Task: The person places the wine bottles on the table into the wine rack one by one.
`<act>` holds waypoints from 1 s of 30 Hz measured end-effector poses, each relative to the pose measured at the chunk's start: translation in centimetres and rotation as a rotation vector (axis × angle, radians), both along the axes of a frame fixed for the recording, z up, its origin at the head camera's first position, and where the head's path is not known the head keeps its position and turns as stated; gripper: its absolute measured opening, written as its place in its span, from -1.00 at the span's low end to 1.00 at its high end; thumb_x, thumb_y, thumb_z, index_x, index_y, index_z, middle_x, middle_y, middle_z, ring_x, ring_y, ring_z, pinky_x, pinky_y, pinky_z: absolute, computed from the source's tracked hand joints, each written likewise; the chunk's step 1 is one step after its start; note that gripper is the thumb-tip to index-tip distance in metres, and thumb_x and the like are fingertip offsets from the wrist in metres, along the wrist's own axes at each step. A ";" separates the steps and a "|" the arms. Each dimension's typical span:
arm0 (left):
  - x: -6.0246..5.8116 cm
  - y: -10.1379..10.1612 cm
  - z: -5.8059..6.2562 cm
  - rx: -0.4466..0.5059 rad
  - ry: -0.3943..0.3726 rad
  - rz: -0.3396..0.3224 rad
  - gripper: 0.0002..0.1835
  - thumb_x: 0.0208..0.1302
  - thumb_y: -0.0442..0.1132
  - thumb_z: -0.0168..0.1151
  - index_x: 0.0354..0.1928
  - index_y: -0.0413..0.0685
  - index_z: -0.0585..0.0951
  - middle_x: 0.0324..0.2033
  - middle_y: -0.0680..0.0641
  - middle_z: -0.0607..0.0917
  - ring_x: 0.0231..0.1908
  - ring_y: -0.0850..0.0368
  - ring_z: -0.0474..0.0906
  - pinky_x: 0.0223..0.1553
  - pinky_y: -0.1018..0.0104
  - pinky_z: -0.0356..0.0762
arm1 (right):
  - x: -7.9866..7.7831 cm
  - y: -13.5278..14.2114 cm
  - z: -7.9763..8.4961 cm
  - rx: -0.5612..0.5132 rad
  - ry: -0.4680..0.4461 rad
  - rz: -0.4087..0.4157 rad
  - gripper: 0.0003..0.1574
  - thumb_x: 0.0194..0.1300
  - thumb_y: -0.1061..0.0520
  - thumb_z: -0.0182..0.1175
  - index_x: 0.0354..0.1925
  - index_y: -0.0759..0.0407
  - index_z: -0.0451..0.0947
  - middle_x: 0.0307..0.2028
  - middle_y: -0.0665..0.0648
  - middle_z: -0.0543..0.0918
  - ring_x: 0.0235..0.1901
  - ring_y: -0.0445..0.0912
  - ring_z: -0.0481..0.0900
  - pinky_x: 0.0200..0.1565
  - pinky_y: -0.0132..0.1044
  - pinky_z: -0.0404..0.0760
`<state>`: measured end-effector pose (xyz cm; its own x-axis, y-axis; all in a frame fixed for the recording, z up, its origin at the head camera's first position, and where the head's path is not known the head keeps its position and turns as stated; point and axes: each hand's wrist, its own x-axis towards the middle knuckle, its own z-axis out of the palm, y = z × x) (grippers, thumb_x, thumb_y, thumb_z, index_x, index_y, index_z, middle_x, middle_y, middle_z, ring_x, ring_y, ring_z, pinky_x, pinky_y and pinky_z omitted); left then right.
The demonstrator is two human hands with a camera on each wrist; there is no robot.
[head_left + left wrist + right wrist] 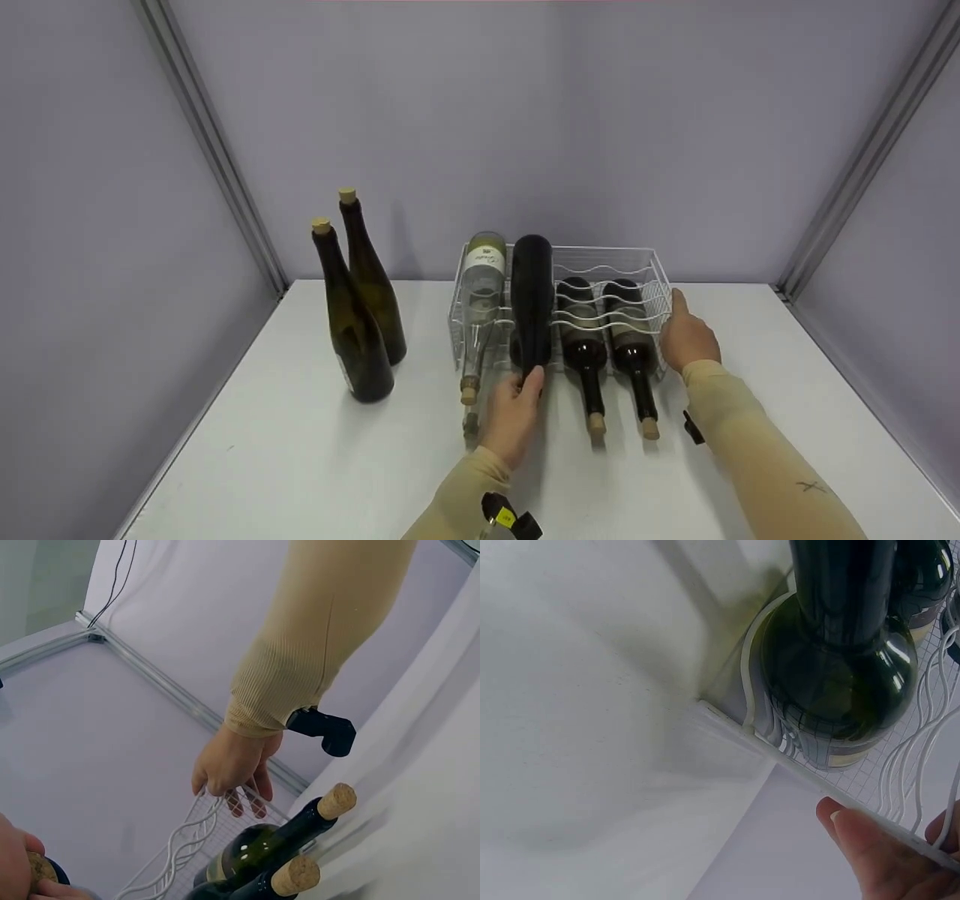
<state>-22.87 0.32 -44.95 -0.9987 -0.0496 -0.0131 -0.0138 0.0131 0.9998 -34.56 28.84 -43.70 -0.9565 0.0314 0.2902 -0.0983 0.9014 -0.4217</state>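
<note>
My left hand (514,412) grips the neck of a dark wine bottle (532,300) lying along the top of a white wire bottle rack (600,247), base toward the wall. Its cork (37,870) shows between the fingers in the left wrist view. At the rack's right side, my right hand (690,337) holds the wire frame, thumb on the outside of the rim (802,774). Left of the gripped bottle lies a transparent bottle (484,289) with a white label. Two corked dark bottles, one inner (583,352) and one outer (632,349), lie lower in the rack, necks forward.
Two dark green corked bottles, a front one (358,356) and a rear one (379,300), stand upright left of the rack. Another bottle neck (471,424) pokes out below the transparent bottle. The white table (262,450) meets grey walls (615,112) behind and at both sides.
</note>
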 end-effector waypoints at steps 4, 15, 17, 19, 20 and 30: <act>0.1 0.0 0.2 -0.003 -0.017 0.021 -0.35 0.37 0.22 0.02 0.06 -0.30 0.49 -0.06 -0.14 0.58 0.00 -0.01 0.50 -0.02 0.07 0.50 | -0.1 -0.1 0.1 -0.001 0.001 -0.003 -0.28 0.40 0.24 -0.19 0.44 0.35 -0.13 -0.31 0.52 0.59 -0.36 0.34 0.59 -0.29 0.22 0.51; 0.1 0.1 0.3 0.310 -0.096 -0.058 -0.64 0.44 0.09 -0.01 -0.24 -0.10 0.34 -0.66 0.11 0.24 -0.68 0.28 0.09 -0.65 0.43 0.12 | -0.1 -0.1 0.1 0.004 -0.002 -0.006 -0.30 0.41 0.24 -0.24 0.44 0.35 -0.13 -0.30 0.54 0.59 -0.39 0.34 0.59 -0.29 0.22 0.50; 0.1 0.3 0.3 0.381 -0.115 -0.080 -0.64 0.45 0.06 -0.03 -0.19 -0.14 0.32 -0.63 0.11 0.23 -0.68 0.30 0.08 -0.67 0.46 0.09 | 0.0 0.1 0.1 0.001 -0.017 -0.009 -0.30 0.41 0.24 -0.26 0.45 0.35 -0.14 -0.31 0.54 0.59 -0.41 0.32 0.59 -0.30 0.21 0.50; 0.1 0.4 0.2 0.471 -0.145 -0.105 -0.63 0.47 0.04 -0.05 -0.14 -0.19 0.35 -0.64 0.11 0.22 -0.69 0.32 0.07 -0.69 0.49 0.07 | 0.2 0.3 0.2 -0.005 -0.026 -0.016 -0.29 0.41 0.23 -0.27 0.45 0.34 -0.15 -0.29 0.54 0.59 -0.40 0.32 0.59 -0.31 0.21 0.50; 0.1 0.5 0.2 0.527 -0.164 -0.124 -0.62 0.47 0.03 -0.06 -0.15 -0.21 0.37 -0.64 0.12 0.22 -0.70 0.34 0.07 -0.70 0.50 0.05 | 0.2 0.4 0.2 -0.008 -0.026 -0.020 -0.29 0.41 0.23 -0.27 0.45 0.33 -0.15 -0.28 0.55 0.59 -0.40 0.33 0.59 -0.31 0.21 0.50; 0.9 0.9 -0.1 0.921 -0.257 -0.286 -0.55 0.52 0.09 -0.24 -0.06 -0.19 0.39 -0.68 0.13 0.20 -0.73 0.34 0.08 -0.68 0.49 0.05 | 0.6 0.5 0.1 0.006 -0.011 -0.015 -0.29 0.41 0.24 -0.21 0.45 0.35 -0.13 -0.36 0.51 0.60 -0.51 0.25 0.58 -0.40 0.16 0.51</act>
